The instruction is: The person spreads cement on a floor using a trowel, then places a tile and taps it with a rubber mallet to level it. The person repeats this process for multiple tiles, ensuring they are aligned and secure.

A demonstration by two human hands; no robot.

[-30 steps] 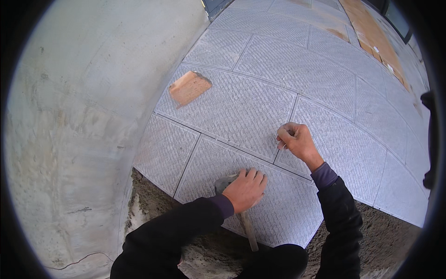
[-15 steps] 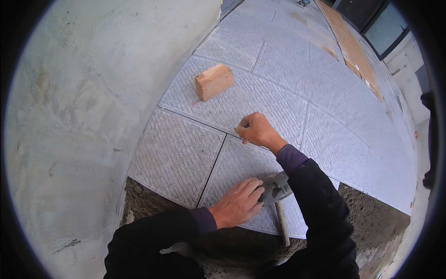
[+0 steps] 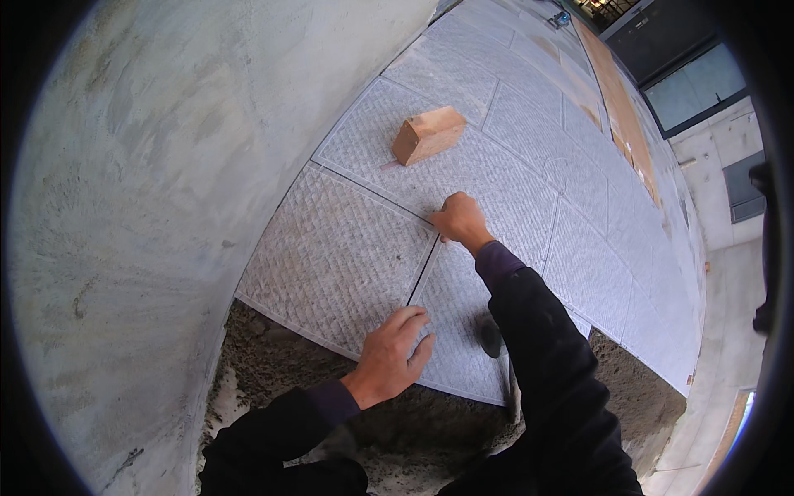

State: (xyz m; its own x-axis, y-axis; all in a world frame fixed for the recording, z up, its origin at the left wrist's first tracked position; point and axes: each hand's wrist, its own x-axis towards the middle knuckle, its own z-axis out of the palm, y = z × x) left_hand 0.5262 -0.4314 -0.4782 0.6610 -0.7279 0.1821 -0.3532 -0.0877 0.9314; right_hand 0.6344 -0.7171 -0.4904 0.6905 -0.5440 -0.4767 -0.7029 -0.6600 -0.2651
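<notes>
At far left a grey plastered wall runs up the side, smeared with paler and darker patches, and along its foot near the bottom lies gritty, dark bedding. Next comes the left slab, pale grey with a ribbed face and a smooth border, its near edge exposed above the bedding. The left hand lies over this slab's lower right corner, at the near end of a dark joint; its thumb stands apart from its fingers and no object shows between them, though I cannot tell how firmly it touches the stone. Farther up, an orange-brown block sits on the slab beyond the cross joint. The right hand is down where the two joints meet, fingers curled under; their tips are hidden, so I cannot tell whether they are together or clamped on something small. Just right of the dark joint is the front slab, ribbed like its neighbour, with a dark mallet head lying on it, partly behind the right sleeve. More slabs spread away up and to the right, past a long brown board, to a dark-framed window and a pale wall at far right
</notes>
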